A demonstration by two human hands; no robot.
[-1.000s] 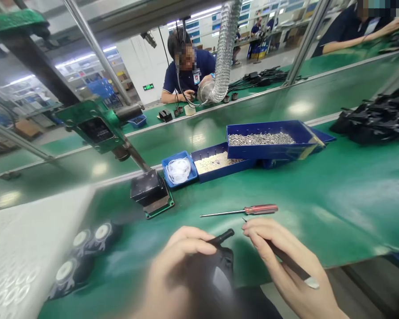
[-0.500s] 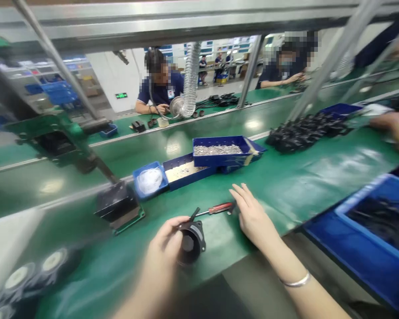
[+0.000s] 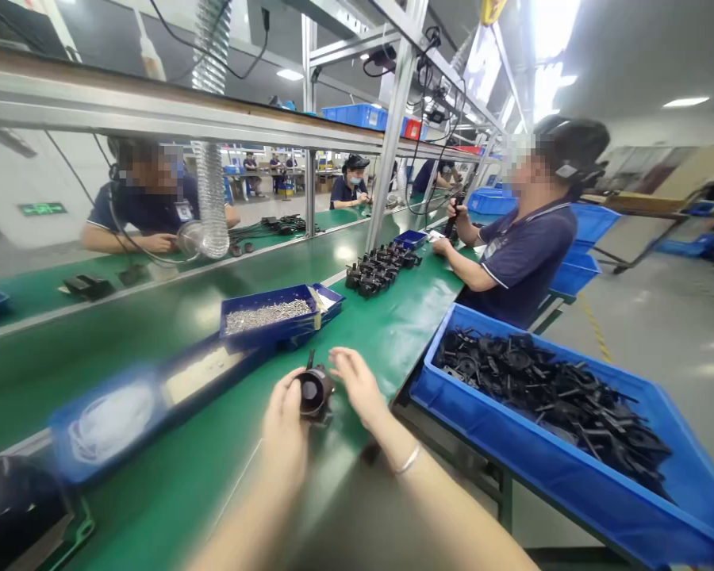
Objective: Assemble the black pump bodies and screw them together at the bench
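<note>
My left hand (image 3: 284, 416) grips a black round plastic housing (image 3: 314, 394) above the green work surface (image 3: 208, 484). The housing's open cup faces me, and a thin stem sticks up from its top. Close to its right side is my right hand (image 3: 360, 387), fingers stretched out and apart, with nothing visible in it. Whether its fingertips touch the housing I cannot tell. The screwdriver seen earlier does not show now.
Beyond my hands sits a blue tray (image 3: 285, 333) of small metal screws. A blurred blue tray (image 3: 65, 452) holds white material. Black assemblies (image 3: 378, 274) stand farther along. At right is a large blue crate (image 3: 535, 452) of black parts; a co-worker (image 3: 529, 238) sits beyond it.
The view has swung right, bringing the large crate and the co-worker into fuller view. My right hand has come from beside the screwdriver to the housing, still in my left hand.
</note>
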